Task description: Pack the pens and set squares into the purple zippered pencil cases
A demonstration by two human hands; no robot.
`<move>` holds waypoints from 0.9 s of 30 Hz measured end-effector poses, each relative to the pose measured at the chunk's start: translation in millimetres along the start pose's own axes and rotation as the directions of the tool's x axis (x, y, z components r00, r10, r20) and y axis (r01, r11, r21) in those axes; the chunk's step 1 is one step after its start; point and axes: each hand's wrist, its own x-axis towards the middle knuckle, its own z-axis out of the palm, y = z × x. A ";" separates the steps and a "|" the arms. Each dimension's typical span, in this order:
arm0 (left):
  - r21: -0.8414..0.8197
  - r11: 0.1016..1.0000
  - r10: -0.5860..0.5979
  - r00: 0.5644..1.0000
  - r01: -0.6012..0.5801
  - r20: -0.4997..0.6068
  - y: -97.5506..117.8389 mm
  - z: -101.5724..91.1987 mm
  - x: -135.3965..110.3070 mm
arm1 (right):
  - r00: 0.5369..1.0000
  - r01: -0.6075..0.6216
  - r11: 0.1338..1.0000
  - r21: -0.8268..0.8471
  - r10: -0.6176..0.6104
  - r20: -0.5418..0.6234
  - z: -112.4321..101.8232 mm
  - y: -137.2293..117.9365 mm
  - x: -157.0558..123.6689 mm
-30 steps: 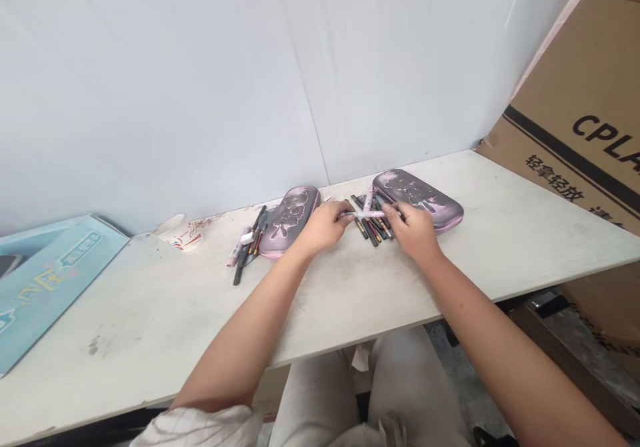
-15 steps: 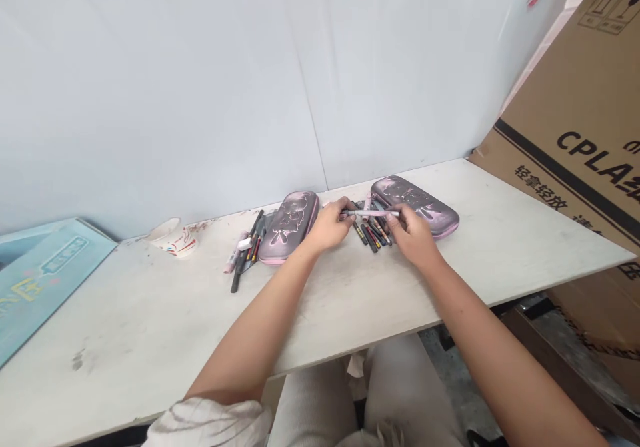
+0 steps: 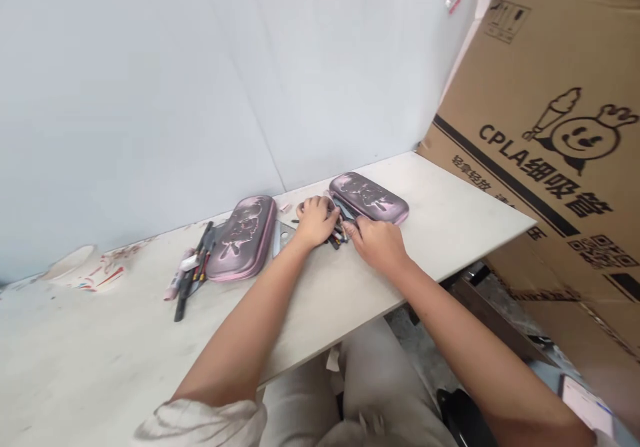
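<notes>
Probable storeroom or workroom, exact type uncertain, large printed shipping carton [image 3: 563, 197] at right of frame, pale seamed panel wall [image 3: 150, 100] across upper left, scuffed table [image 3: 125, 353] lower left

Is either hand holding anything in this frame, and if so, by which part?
It cannot be told. The left hand covers part of the pile of pens, the right hand is at its edge, and neither hand's grip shows clearly.
</notes>
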 end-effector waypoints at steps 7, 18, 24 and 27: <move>-0.076 0.959 0.265 0.958 -0.274 -0.112 123.1 -6.4 -7.6 | 0.895 -0.180 0.957 0.228 0.255 -0.366 -42.2 82.7 -70.9; -0.366 0.725 0.659 0.742 -0.583 0.124 325.4 83.5 -54.9 | 0.020 -0.600 0.544 0.586 0.743 -0.668 -40.4 239.1 -252.7; -0.389 0.654 0.744 0.645 -0.649 0.176 367.7 109.4 -71.9 | -0.585 -0.547 0.342 0.764 0.498 -0.641 -64.9 293.9 -325.7; -0.385 0.641 0.758 0.627 -0.664 0.178 372.8 115.8 -75.2 | -0.611 -0.348 0.406 0.845 0.585 -0.533 -78.3 310.2 -345.2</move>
